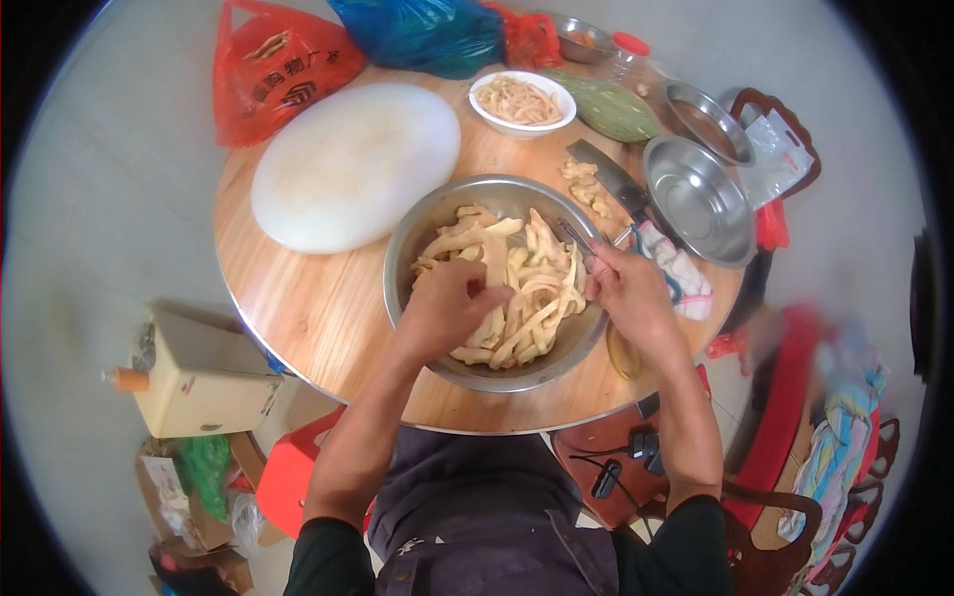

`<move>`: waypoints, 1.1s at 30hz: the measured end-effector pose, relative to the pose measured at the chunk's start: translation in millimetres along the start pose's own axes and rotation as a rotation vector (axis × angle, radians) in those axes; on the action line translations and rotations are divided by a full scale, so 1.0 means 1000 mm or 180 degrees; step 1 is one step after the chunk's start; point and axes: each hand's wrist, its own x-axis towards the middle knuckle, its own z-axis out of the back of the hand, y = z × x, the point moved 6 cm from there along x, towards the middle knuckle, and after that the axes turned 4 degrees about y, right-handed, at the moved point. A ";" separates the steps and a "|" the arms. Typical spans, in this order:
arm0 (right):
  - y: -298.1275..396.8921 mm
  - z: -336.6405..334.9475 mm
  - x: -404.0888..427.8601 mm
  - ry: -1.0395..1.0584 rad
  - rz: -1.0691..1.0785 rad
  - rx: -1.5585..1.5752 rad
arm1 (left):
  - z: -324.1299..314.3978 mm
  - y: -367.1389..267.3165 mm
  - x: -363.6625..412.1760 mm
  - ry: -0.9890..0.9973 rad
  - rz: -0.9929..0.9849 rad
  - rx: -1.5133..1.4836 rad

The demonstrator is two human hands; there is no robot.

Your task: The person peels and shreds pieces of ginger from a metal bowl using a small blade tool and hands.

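A large stainless steel bowl (501,381) stands near the front of the round wooden table, holding a heap of pale yellow strips and pieces that look like poultry feet (548,294). My left hand (455,302) reaches over the left of the bowl, its fingers curled among the pieces; whether it grips one I cannot tell. At the bowl's right rim my right hand (622,279) holds a slim metal tool (574,235), perhaps tweezers or small scissors, pointing into the bowl. Small yellow scraps (587,190) lie beyond the rim, beside a cleaver (607,175).
On the table are a white oval cutting board (358,164), a white bowl of pale strips (522,128), a green gourd-like vegetable (607,108), an empty steel basin (697,201) and a checked cloth (682,276). A red bag (276,89) and a blue bag (425,33) sit at the far edge.
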 end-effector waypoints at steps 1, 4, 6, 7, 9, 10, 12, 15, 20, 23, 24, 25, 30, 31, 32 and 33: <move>0.008 0.003 -0.001 -0.0020 -0.0123 -0.0092 | 0.006 0.002 -0.005 -0.0369 -0.0273 -0.0426; 0.020 0.004 -0.003 -0.0047 -0.0206 -0.0343 | 0.015 0.008 -0.012 -0.0648 -0.0395 -0.1361; 0.021 -0.002 -0.007 -0.0049 -0.0152 -0.0502 | 0.014 0.013 -0.016 -0.0569 -0.0243 -0.1875; 0.024 -0.006 -0.011 -0.0091 0.0288 -0.0489 | 0.011 0.013 -0.017 -0.0515 -0.0147 -0.2013; 0.033 -0.015 -0.019 -0.0104 0.0759 -0.0466 | 0.007 0.017 -0.020 -0.0501 -0.0039 -0.2161; 0.039 -0.020 -0.023 -0.0031 0.0855 -0.0470 | 0.003 0.015 -0.019 -0.0288 -0.0195 -0.2350; 0.052 -0.026 -0.030 -0.0020 0.1017 -0.0615 | 0.000 0.012 -0.021 0.0111 -0.0167 -0.2368; 0.066 -0.034 -0.039 -0.0165 0.1229 -0.0839 | -0.004 0.010 -0.023 0.0064 -0.0050 -0.2241; 0.074 -0.042 -0.042 -0.0243 0.1379 -0.1342 | -0.005 0.006 -0.024 -0.0162 -0.0213 -0.1995; 0.078 -0.043 -0.043 -0.0261 0.1343 -0.1500 | -0.007 0.010 -0.021 -0.0292 -0.0290 -0.1941; 0.079 -0.042 -0.044 -0.0262 0.1296 -0.1579 | -0.007 0.012 -0.020 -0.0354 -0.0327 -0.1906; 0.081 -0.042 -0.046 -0.0260 0.1293 -0.1578 | -0.008 0.014 -0.019 -0.0352 -0.0325 -0.1906; 0.088 -0.045 -0.052 -0.0188 0.1250 -0.1825 | -0.007 0.015 -0.019 -0.0632 -0.0378 -0.1441; 0.088 -0.045 -0.052 -0.0191 0.1241 -0.1826 | -0.008 0.014 -0.019 -0.0624 -0.0380 -0.1440; 0.088 -0.045 -0.053 -0.0188 0.1246 -0.1888 | -0.007 0.013 -0.020 -0.0706 -0.0378 -0.1240; 0.088 -0.046 -0.054 -0.0186 0.1251 -0.1949 | -0.006 0.012 -0.021 -0.0788 -0.0375 -0.1039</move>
